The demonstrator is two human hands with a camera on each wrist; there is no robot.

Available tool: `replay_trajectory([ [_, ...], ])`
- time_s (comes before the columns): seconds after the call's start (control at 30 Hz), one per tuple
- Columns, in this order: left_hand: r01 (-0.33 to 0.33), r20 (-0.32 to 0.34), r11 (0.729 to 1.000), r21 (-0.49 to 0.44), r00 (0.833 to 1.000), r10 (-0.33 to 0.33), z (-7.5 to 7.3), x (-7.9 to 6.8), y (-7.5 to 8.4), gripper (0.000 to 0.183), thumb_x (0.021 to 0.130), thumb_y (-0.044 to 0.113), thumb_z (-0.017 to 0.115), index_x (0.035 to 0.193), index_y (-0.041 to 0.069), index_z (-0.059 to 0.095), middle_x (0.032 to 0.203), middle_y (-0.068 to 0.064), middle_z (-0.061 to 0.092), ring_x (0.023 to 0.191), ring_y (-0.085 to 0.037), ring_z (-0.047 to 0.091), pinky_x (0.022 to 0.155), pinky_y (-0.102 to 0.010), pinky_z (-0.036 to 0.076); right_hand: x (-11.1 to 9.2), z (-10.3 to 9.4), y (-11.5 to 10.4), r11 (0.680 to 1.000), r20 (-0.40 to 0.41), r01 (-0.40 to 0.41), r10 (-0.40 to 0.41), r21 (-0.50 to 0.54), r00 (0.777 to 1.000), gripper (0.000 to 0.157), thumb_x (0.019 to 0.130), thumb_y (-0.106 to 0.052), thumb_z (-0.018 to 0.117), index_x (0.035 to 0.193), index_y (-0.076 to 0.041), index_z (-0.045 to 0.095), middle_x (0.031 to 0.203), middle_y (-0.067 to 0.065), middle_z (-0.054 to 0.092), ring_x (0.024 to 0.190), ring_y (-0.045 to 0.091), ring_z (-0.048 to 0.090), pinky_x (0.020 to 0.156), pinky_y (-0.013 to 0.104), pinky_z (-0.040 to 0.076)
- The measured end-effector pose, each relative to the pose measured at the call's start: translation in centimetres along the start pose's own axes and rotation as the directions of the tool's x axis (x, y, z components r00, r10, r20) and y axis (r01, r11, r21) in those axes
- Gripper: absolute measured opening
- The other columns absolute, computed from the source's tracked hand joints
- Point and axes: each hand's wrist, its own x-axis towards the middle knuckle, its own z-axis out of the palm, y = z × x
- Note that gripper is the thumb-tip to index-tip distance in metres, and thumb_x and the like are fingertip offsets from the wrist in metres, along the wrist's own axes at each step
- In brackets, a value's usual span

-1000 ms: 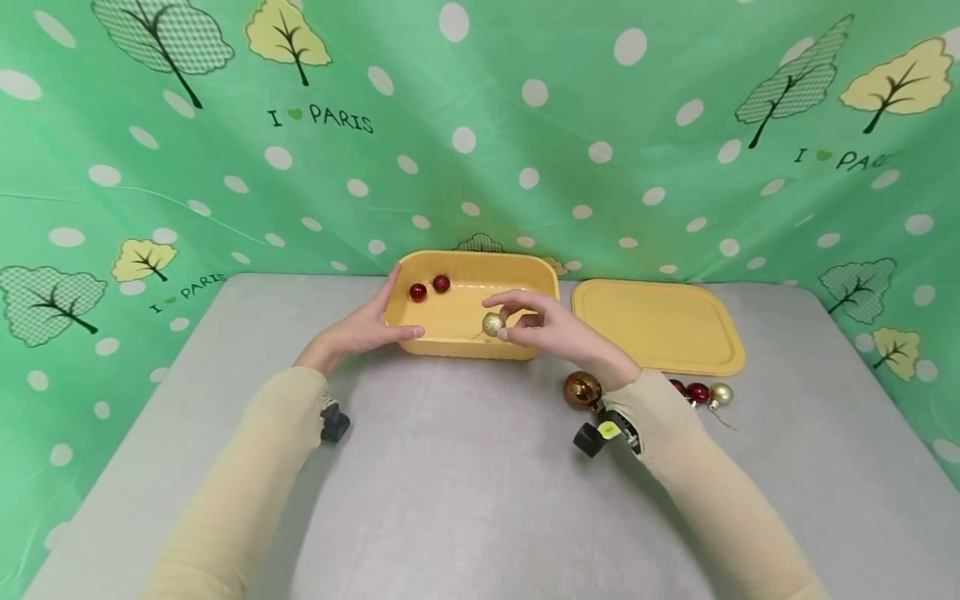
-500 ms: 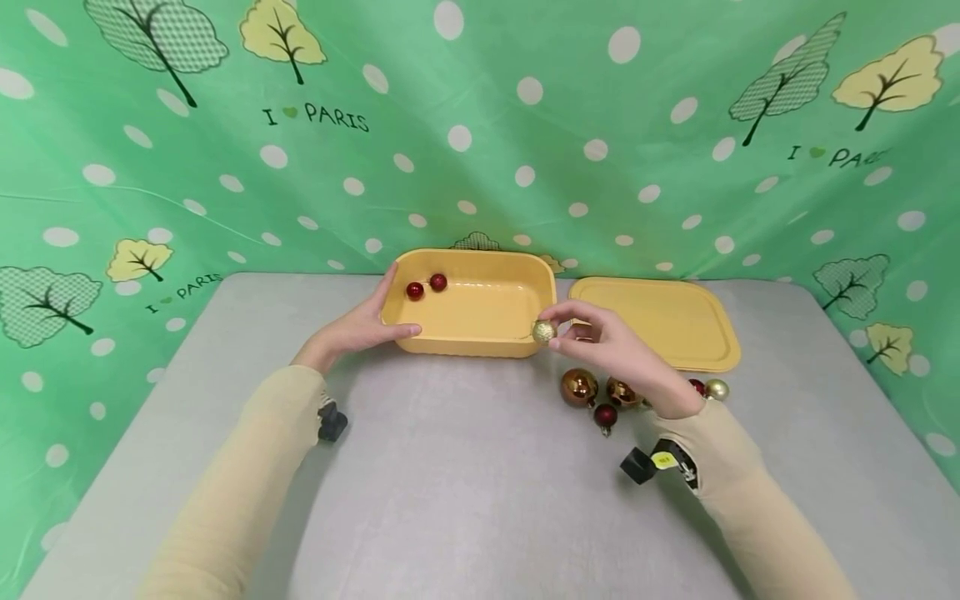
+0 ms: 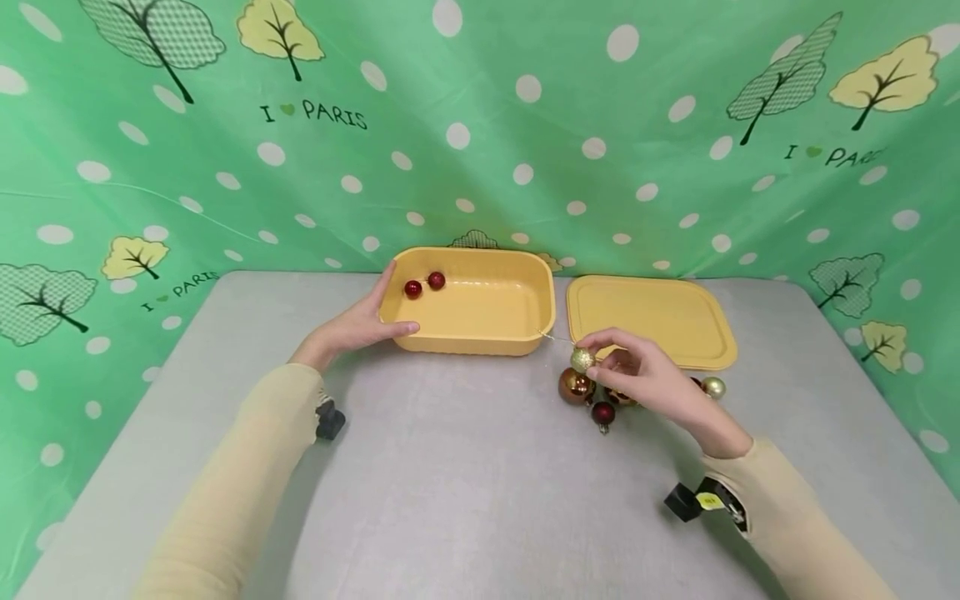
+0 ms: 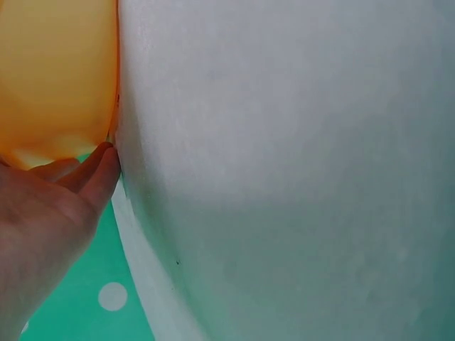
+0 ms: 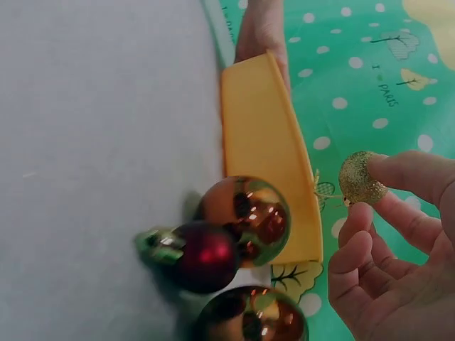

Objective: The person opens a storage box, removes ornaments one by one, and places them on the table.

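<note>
My right hand (image 3: 641,371) pinches a small glittery gold Christmas bauble (image 3: 582,360) between thumb and fingertips. A thin gold loop runs from the bauble towards the right end of a yellow plastic box (image 3: 472,345). Around that box's left end, my left hand (image 3: 358,321) keeps its grip, the thumb over the front rim. Two small shiny red baubles (image 3: 424,285) lie inside at the back left. Below the held bauble are a large copper-coloured bauble (image 3: 576,387) and a dark red one (image 3: 603,413); a second copper bauble (image 5: 254,320) shows in the right wrist view.
A flat yellow lid (image 3: 651,317) lies to the right of the box. Past my right wrist sits a pale gold bauble (image 3: 713,387), with others partly hidden behind the hand. A green patterned curtain (image 3: 480,125) stands behind the grey table (image 3: 465,467).
My right hand has moved right and towards me, carrying the glittery gold bauble from over the box to above the loose baubles. My left hand stays on the box.
</note>
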Motion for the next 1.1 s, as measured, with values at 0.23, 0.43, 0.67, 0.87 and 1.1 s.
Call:
replay_trajectory([
  [0.23, -0.008, -0.001, 1.0, 0.001, 1.0, 0.008, 0.2, 0.0, 0.1, 0.107, 0.09, 0.023, 0.068, 0.152, 0.015, -0.019, 0.157, -0.019, -0.017, 0.143, -0.039, -0.008, 0.113, -0.056, 0.001, -2.6, -0.1, 0.7, 0.999, -0.029, 0.035, -0.036, -0.036, 0.999, 0.03, 0.09, 0.0, 0.066, 0.119, -0.003, 0.061, 0.098, 0.011, 0.063, 0.076, 0.017, 0.059, 0.061, 0.024, 0.05],
  [0.43, -0.017, -0.016, 1.0, 0.021, 1.0, 0.017, 0.0, 1.5, -2.5, 0.111, 0.089, 0.031, 0.07, 0.152, 0.027, -0.021, 0.158, -0.012, -0.018, 0.144, -0.036, -0.007, 0.113, -0.057, 0.002, -4.5, -0.1, 1.4, 0.994, -0.048, 0.075, -0.079, -0.074, 0.996, 0.033, 0.087, 0.004, 0.067, 0.119, -0.004, 0.062, 0.094, 0.011, 0.063, 0.071, 0.015, 0.059, 0.056, 0.025, 0.049],
  [0.67, -0.02, -0.02, 1.0, 0.023, 1.0, 0.02, 0.0, 2.1, -3.3, 0.111, 0.088, 0.031, 0.07, 0.152, 0.028, -0.021, 0.159, -0.011, -0.017, 0.144, -0.034, -0.008, 0.113, -0.056, 0.002, -6.2, 0.1, 1.9, 0.991, -0.049, 0.063, -0.069, -0.118, 0.996, 0.036, 0.085, 0.004, 0.069, 0.119, -0.005, 0.062, 0.084, 0.005, 0.062, 0.065, 0.013, 0.057, 0.05, 0.026, 0.047],
  [0.87, -0.003, -0.006, 1.0, 0.002, 1.0, 0.003, 0.1, 0.5, -0.5, 0.106, 0.09, 0.022, 0.067, 0.153, 0.015, -0.019, 0.158, -0.018, -0.016, 0.143, -0.037, -0.008, 0.113, -0.056, 0.0, -7.1, 0.3, 2.5, 0.993, -0.056, 0.043, -0.05, -0.114, 0.997, 0.035, 0.084, 0.002, 0.07, 0.117, -0.006, 0.063, 0.08, 0.004, 0.06, 0.061, 0.014, 0.056, 0.047, 0.025, 0.046],
  [1.1, 0.005, -0.002, 1.0, 0.005, 1.0, -0.005, 0.2, -0.4, 0.7, 0.104, 0.092, 0.021, 0.065, 0.153, 0.014, -0.018, 0.158, -0.017, -0.016, 0.144, -0.036, -0.008, 0.114, -0.055, 0.0, -7.6, 0.4, 3.0, 0.998, -0.065, -0.028, 0.024, -0.055, 0.998, 0.032, 0.085, 0.001, 0.069, 0.117, -0.001, 0.062, 0.088, 0.011, 0.065, 0.064, 0.019, 0.061, 0.048, 0.028, 0.049],
])
